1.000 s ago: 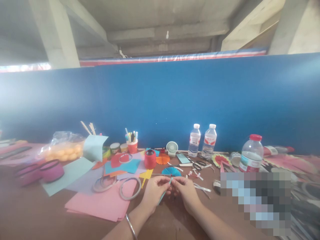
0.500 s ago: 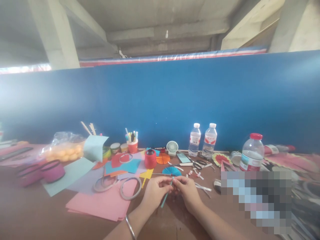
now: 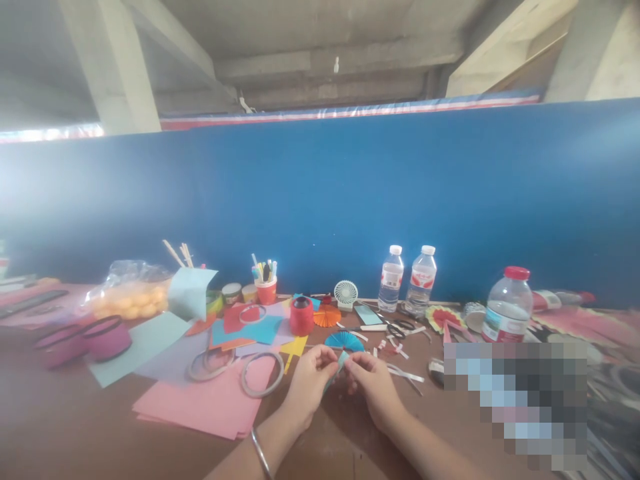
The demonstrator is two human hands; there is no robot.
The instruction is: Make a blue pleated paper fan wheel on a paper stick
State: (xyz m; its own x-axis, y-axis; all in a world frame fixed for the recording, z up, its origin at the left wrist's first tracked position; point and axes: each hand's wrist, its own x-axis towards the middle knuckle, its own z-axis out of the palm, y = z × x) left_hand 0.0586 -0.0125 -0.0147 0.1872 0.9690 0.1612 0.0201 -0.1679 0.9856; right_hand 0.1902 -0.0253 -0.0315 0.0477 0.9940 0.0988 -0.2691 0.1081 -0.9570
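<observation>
Evidently, in the head view, both hands share one small job: the left hand (image 3: 313, 381) and the right hand (image 3: 373, 385) meet, fingers curled in, with thumbs and fingertips pinching a narrow pale blue-green paper piece (image 3: 342, 362) between them. Its lower part slips behind the left fingers, so its full shape cannot be told. Gripping it from both sides probably lets each thumb steady or press the thin paper. Just beyond the fingertips lies a pleated blue paper fan (image 3: 345, 341), with an orange one (image 3: 327, 317) behind it, perhaps set there to be within reach. Left of the left hand, a tape ring (image 3: 245, 379) lies partly over pink sheets (image 3: 200, 405), likely put aside to leave working room. Scissors (image 3: 397, 330) and white scraps (image 3: 397, 350) lie beyond the right hand.

Beneath both hands runs a brown tabletop (image 3: 320, 457), bare on the near side and cluttered along its far edge. Past that, a blue partition (image 3: 300, 193) stands across the view, under a grey ceiling with concrete beams (image 3: 260, 69).
</observation>
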